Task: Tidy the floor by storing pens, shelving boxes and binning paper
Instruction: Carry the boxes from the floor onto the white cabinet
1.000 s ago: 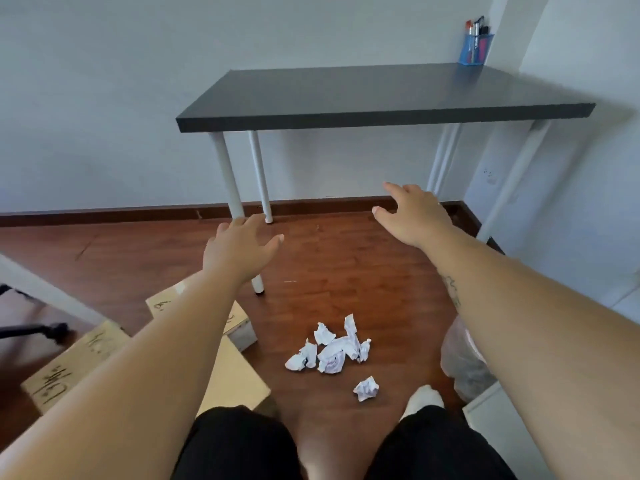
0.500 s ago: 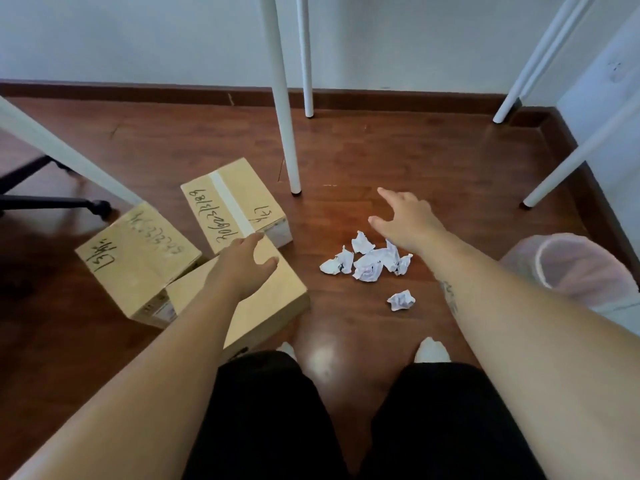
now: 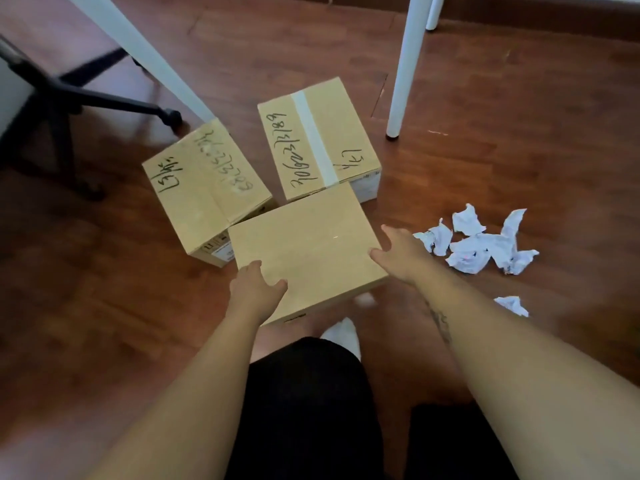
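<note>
Three cardboard boxes lie close together on the wooden floor. The nearest, a plain box (image 3: 304, 251), rests in front of my knees and overlaps the other two. My left hand (image 3: 256, 294) clasps its near left corner, thumb on top. My right hand (image 3: 401, 251) presses against its right edge, fingers stretched along the side. Behind it are a box with black handwriting (image 3: 204, 188) on the left and a taped, handwritten box (image 3: 317, 140) on the right. Several crumpled paper balls (image 3: 481, 245) sit to the right of my right hand, with one more paper ball (image 3: 512, 304) nearer me. No pens are visible.
A white desk leg (image 3: 403, 74) stands just behind the taped box, and a slanted white leg (image 3: 138, 53) crosses the upper left. A black office chair base (image 3: 69, 95) fills the left. My socked foot (image 3: 341, 332) is under the plain box's near edge.
The view has dropped and shifted left towards the boxes. Both hands moved from hovering open onto the sides of the plain box; the right hand left the paper pile.
</note>
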Demonstrator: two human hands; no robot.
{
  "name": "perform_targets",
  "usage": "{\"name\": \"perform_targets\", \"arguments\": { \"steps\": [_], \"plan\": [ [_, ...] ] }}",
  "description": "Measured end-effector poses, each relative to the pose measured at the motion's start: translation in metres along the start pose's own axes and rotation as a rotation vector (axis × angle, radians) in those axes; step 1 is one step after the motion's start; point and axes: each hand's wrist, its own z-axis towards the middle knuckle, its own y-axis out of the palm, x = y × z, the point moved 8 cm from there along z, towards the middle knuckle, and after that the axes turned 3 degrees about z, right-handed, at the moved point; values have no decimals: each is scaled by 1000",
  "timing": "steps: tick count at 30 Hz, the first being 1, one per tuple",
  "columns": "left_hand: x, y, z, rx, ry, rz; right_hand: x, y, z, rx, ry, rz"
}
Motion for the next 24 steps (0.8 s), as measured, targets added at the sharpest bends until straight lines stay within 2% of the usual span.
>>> {"name": "perform_targets", "arguments": {
  "steps": [4,8,14,17,20,24],
  "plan": [
    [-32,16,23,69,-180,-231,16,27,32,-3,83,60],
    [-56,38,32,83,-321,-525,33,47,49,0,162,242],
    [-76,63,28,5,-335,-722,39,67,51,40,177,445],
    [-79,62,24,13,-350,-817,38,66,41,23,170,470],
    [-72,52,15,-10,-322,-865,38,52,19,14,182,503],
    [-39,24,-5,-66,-231,-874,41,2,-24,109,169,524]
  ]
}}
